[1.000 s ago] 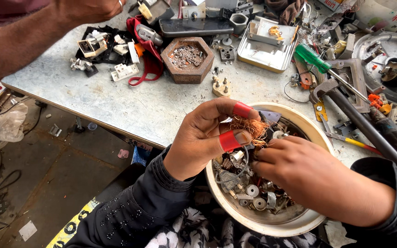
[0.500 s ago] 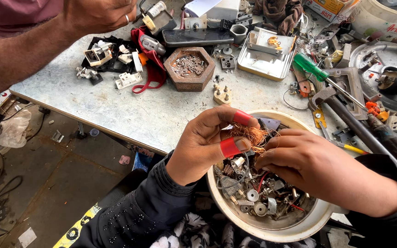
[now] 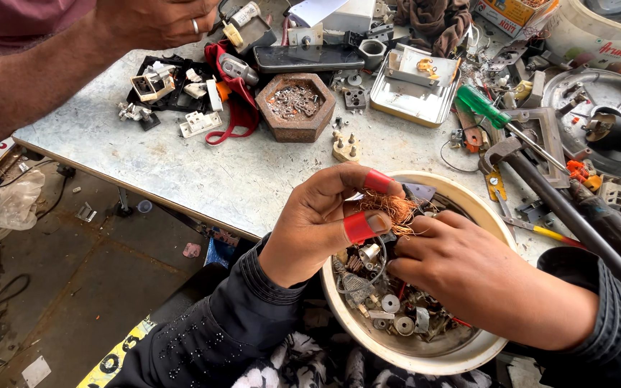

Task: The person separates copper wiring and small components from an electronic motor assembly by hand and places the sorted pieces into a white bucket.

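Barely shifted, the left hand, red-taped fingertips closed, pinches frizzy copper wire, strands fanning right; the right hand curls beside it over a round cream bowl.

Bowl near table edge (hexagonal dish behind).

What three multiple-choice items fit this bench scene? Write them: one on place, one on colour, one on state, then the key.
1. The tangle of copper wire is:
A. over the cream bowl
B. in the hexagonal dish
C. on the floor

2. The tape on the left hand fingertips is:
A. blue
B. red
C. yellow

3. The cream bowl is:
A. bare
B. upturned
C. holding small metal parts

Key: A, both hands, the right hand too, pinch the wire above the bowl; B, red bands wrap thumb and finger; C, washers and bits fill it.
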